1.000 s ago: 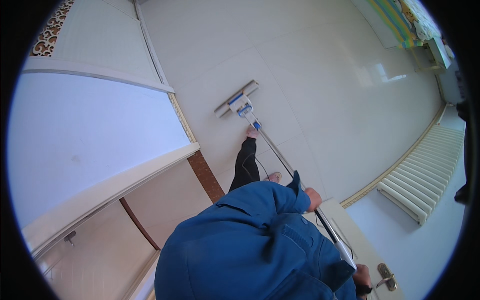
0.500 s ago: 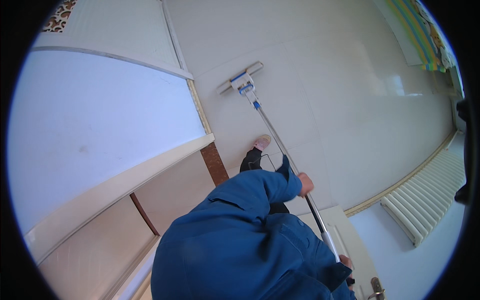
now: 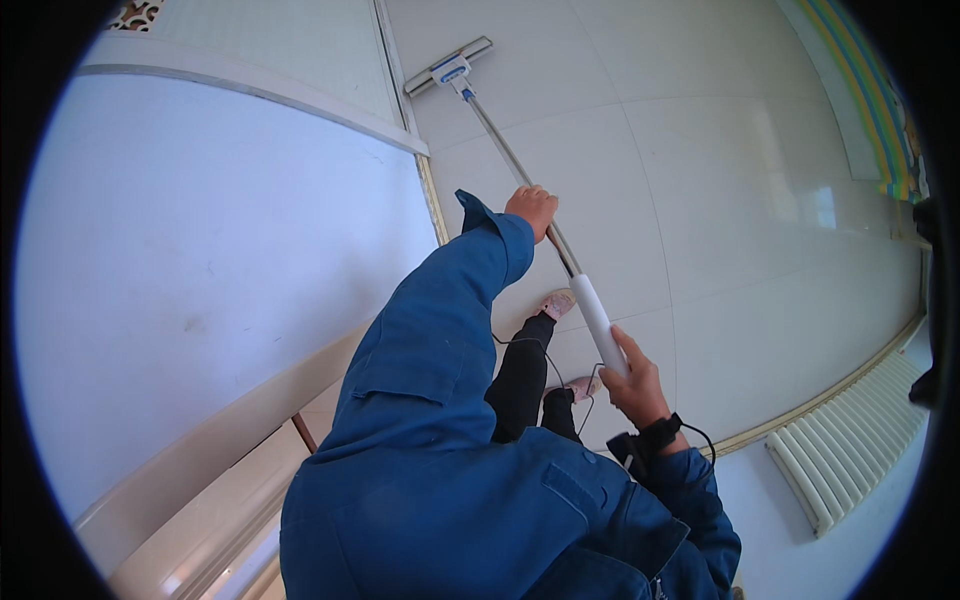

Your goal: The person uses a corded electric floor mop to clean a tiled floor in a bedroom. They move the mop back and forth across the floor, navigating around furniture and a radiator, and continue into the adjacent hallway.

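Note:
A sponge mop (image 3: 503,143) with a metal pole and a white sleeve grip reaches away from me across the floor. Its flat, blue-and-white head (image 3: 452,70) rests on the tiles close to the base of a white panel at the far left. My left hand (image 3: 533,211) is closed round the middle of the pole, arm stretched forward. Lower down, the white grip's near end sits in my right hand (image 3: 637,384), fingers wrapped about it and thumb lying along it. A black band with a cable circles my right wrist.
Pale glossy tiles (image 3: 720,200) cover the floor. A light blue wall (image 3: 230,240) runs along my left, ending in a trimmed corner. On the right are a white radiator (image 3: 850,435) and a striped, coloured cloth (image 3: 880,110). My pink shoes (image 3: 556,303) stand beneath the pole.
The mop head has slid forward and slightly left. Both hands have moved forward with the pole, and my left arm is now extended. My right hand has come up from the lower edge.

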